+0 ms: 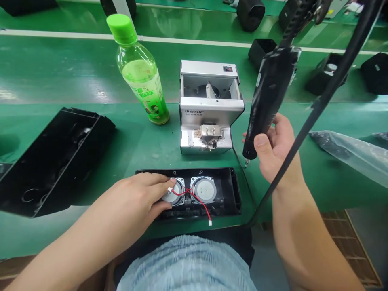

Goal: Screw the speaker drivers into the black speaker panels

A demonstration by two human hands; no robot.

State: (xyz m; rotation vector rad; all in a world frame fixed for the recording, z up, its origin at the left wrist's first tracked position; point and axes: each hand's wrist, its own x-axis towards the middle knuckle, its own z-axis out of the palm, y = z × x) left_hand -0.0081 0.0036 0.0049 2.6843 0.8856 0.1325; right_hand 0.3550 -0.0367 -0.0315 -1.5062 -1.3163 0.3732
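Note:
My left hand (145, 194) grips the left round speaker (172, 197), thumb and fingers on either side. It sits beside a second speaker (205, 190) in a long black plastic housing (226, 194). Red wires (200, 203) with white connectors cross over the two speakers. My right hand (277, 147) is closed around the lower part of a black electric screwdriver (268, 97), which points down with its bit to the right of the housing. Behind the housing stands a silver screw feeder (209, 109) marked WEIXIN.
A green-capped drink bottle (142, 81) stands left of the feeder. Another black housing (57, 161) lies at the left. A black cable (321, 105) runs across the right side. Plastic bags (354, 153) lie at right, and black casings (250, 14) stand farther back.

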